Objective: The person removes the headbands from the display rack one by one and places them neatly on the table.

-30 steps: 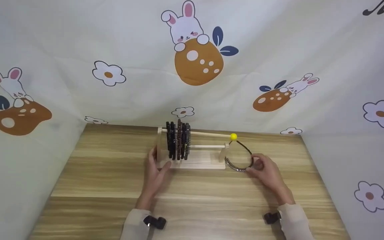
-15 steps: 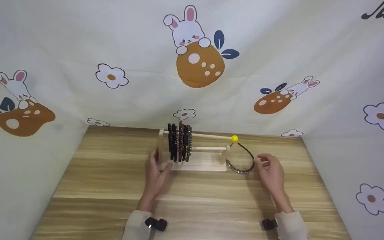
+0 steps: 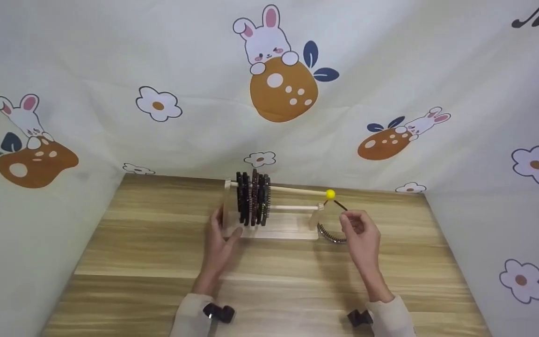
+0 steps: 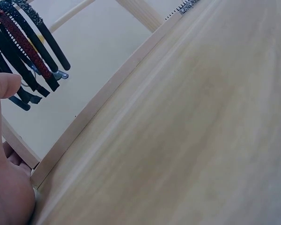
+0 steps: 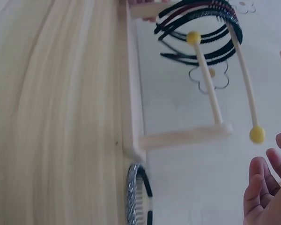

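A wooden headband stand (image 3: 274, 231) bears several dark toothed headbands (image 3: 253, 199), one of them reddish, bunched at the left of its upper rod. My left hand (image 3: 220, 248) grips the stand's left end, thumb at the front of the base and fingers behind the upright. Off the stand's right end, a single headband with a glittery toothed band (image 5: 132, 192) lies on the table. Above that headband, my right hand (image 3: 361, 236) hangs with loosely curled fingers, holding nothing. In the right wrist view its fingertips are close to the upper rod's yellow ball (image 5: 257, 134), apart from it.
The lower rod (image 3: 295, 207) runs to a short right post and has another yellow ball (image 5: 193, 37), seen in the right wrist view. Behind the wood-grain table (image 3: 157, 262) hangs a pale cloth (image 3: 194, 140) printed with rabbits and flowers; it also closes both sides.
My right hand has let go of the single headband, drawn back a little, then moved left and up over it toward the yellow ball. The left hand keeps its grip on the stand.
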Motion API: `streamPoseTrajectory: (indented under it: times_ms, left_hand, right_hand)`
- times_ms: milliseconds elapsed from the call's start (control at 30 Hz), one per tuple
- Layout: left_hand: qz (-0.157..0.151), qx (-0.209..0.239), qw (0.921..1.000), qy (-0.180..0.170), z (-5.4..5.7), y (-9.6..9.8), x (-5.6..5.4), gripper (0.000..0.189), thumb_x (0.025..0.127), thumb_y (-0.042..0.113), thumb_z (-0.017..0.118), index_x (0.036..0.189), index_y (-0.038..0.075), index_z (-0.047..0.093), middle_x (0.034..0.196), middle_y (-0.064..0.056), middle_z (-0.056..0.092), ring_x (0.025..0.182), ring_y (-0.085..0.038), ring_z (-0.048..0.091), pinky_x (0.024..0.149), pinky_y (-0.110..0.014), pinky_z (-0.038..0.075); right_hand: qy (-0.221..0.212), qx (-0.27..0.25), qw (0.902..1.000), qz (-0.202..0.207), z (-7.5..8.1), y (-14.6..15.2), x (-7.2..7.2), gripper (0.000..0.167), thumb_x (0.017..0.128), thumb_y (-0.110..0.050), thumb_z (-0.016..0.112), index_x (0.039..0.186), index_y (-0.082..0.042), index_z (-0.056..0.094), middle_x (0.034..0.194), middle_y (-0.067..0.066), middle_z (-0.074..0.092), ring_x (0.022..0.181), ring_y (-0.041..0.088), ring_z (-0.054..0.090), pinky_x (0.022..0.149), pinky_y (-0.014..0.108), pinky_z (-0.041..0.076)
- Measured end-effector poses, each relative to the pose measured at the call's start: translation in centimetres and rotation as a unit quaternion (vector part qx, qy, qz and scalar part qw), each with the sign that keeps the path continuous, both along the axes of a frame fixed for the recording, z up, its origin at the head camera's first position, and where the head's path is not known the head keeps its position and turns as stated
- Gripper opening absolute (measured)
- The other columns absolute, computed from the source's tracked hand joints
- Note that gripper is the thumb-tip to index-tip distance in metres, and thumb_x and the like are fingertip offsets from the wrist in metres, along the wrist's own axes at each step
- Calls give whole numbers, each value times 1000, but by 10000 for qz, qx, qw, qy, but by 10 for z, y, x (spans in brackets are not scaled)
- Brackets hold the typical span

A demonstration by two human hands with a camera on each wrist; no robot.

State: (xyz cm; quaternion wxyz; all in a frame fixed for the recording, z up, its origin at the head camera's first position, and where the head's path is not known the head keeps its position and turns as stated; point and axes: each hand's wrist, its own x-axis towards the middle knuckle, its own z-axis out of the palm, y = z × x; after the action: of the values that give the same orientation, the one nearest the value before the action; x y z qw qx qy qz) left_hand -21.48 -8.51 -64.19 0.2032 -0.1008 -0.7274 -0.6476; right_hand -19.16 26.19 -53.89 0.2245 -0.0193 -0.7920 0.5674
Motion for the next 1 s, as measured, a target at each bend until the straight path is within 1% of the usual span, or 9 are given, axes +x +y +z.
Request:
streamPoseTrajectory:
  times_ms: [100,200,233,333,467,567,767,833,1000]
  left_hand:
    - [-11,-28,10000,63,-1,0,0,76,102,2,76,162,-11,32,165,-39,38,147,-60,47,123,-71,42]
    - [-36,0,10000,27,-2,-1,1,74,103,3,74,162,-9,31,166,-39,36,145,-61,48,118,-71,48]
    - [-42,22,10000,-17,-2,-1,2,74,104,3,74,163,-9,31,166,-39,36,144,-61,48,115,-72,50]
    - [-19,32,9997,-225,-2,-1,4,75,105,6,74,164,-6,30,168,-39,33,147,-61,46,114,-73,50]
    - [-35,1,9989,-464,0,-1,5,78,106,10,74,167,-4,27,172,-37,30,155,-58,38,119,-73,45]
    - [-89,32,9986,-528,2,0,5,79,107,12,74,168,-4,27,173,-36,29,156,-58,36,120,-73,45]
    - [-62,75,9980,-629,2,0,5,77,106,12,74,167,-4,28,173,-35,30,155,-58,37,117,-72,48]
    - [-70,79,9982,-583,2,0,5,77,106,11,74,166,-5,28,172,-36,31,155,-59,38,115,-73,49]
    - [-53,-11,9993,-372,2,0,3,76,106,7,73,165,-8,28,171,-38,31,153,-61,38,113,-74,51]
  right_hand:
    - [-120,-468,9983,314,3,-12,1,15,106,-7,76,112,6,73,100,8,73,80,21,70,73,21,61]
    - [-277,-773,9947,614,4,-25,2,17,105,-4,76,114,10,72,100,6,71,80,19,69,72,21,59]
    - [-330,-865,9930,730,4,-29,2,17,105,-3,75,114,11,71,99,6,70,80,18,67,71,21,58]
    - [-518,-1122,9863,1097,4,-41,1,19,104,-2,75,116,12,71,96,6,70,76,13,63,64,19,53]
    - [-805,-1415,9759,1453,6,-55,-1,22,104,-4,76,118,13,70,94,4,70,72,15,62,57,18,46]
    - [-976,-1551,9708,1546,9,-65,-3,23,104,-5,76,121,11,71,95,2,71,72,13,61,57,18,43]
    - [-1209,-1756,9623,1687,13,-87,-8,22,102,-7,78,120,5,74,96,1,72,72,11,60,58,18,44]
    - [-1271,-1833,9586,1771,14,-95,-10,23,101,-6,79,120,6,74,96,1,72,72,11,60,58,17,44]
    - [-1355,-1827,9542,1946,18,-115,-16,30,100,-7,80,125,8,73,97,-1,73,74,12,61,57,16,43]
